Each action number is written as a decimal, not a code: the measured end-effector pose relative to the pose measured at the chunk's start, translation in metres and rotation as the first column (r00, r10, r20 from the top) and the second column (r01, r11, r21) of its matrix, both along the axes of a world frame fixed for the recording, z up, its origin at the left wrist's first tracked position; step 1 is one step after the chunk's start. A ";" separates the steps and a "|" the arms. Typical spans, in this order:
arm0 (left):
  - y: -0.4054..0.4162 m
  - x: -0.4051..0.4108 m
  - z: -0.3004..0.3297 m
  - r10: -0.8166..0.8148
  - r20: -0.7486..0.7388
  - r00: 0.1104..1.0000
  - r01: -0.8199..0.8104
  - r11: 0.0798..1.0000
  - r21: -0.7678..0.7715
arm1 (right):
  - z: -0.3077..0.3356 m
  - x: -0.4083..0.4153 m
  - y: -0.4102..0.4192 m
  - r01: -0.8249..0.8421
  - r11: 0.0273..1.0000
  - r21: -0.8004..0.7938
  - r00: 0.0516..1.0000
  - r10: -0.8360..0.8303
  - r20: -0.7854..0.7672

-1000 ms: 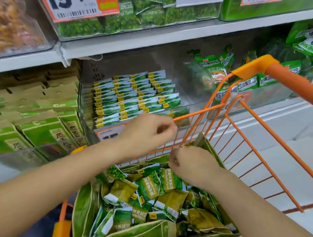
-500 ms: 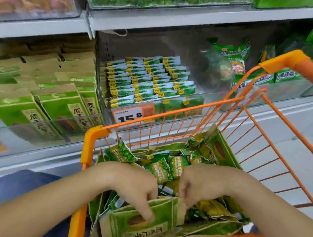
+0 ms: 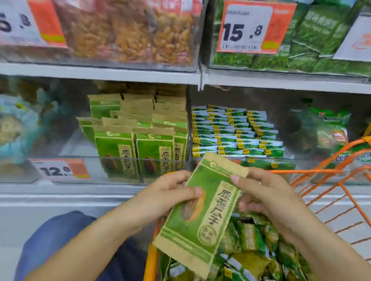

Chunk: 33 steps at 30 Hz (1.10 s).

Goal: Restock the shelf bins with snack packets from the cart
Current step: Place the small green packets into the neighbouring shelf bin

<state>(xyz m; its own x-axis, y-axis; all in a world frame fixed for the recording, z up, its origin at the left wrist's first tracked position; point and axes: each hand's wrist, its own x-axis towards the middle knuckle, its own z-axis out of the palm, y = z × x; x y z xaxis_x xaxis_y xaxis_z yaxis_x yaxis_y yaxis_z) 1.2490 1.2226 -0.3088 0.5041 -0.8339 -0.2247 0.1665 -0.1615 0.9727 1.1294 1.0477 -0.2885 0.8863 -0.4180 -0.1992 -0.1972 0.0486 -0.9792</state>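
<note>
Green-and-kraft paper marks the sunflower seed packet (image 3: 200,208) that is held above the near left corner of the orange cart (image 3: 150,271), tilted with its top edge toward the shelf; it is gripped from both sides and has not yet been placed. Just beyond the packet, behind a clear front panel, the matching seed bin (image 3: 138,140) is seen already well filled with upright packets of the same print; a gap at its front left can be made out, so room for this one is judged to remain. Below the packet, the cart is seen heaped with small green snack packets (image 3: 249,261), so most of the restocking is judged to be still ahead; the bin of small green-and-white packets (image 3: 233,131), right of the seed bin, is stacked in neat rows.

The left hand (image 3: 162,197) is curled round the packet's left edge, thumb pressed on the printed face; the right hand (image 3: 267,199) pinches the upper right edge, thumb on the front and fingers tucked behind; how tightly those hidden fingers press cannot be told.
</note>
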 end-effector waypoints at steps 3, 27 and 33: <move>0.038 0.012 0.014 0.125 0.010 0.992 -0.124 0.990 -0.072 | 0.004 0.043 0.034 0.003 1.000 0.014 0.998 -0.004 0.067; 0.097 0.218 -0.015 0.621 0.414 0.666 -0.678 0.735 -0.012 | -0.029 0.127 0.085 0.306 0.585 -0.751 0.952 -0.160 0.263; 0.081 0.213 -0.021 0.265 0.724 0.637 -0.639 0.706 0.304 | -0.049 0.130 0.084 0.248 0.626 -0.739 0.969 -0.144 0.203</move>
<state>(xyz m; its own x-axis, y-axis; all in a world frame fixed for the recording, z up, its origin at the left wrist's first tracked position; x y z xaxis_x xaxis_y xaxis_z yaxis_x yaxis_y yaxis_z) 1.4619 1.3034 -0.3299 0.9510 -0.3079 -0.0279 -0.2097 -0.7088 0.6735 1.2598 1.1315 -0.3375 0.7591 -0.5418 0.3609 -0.1585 -0.6915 -0.7048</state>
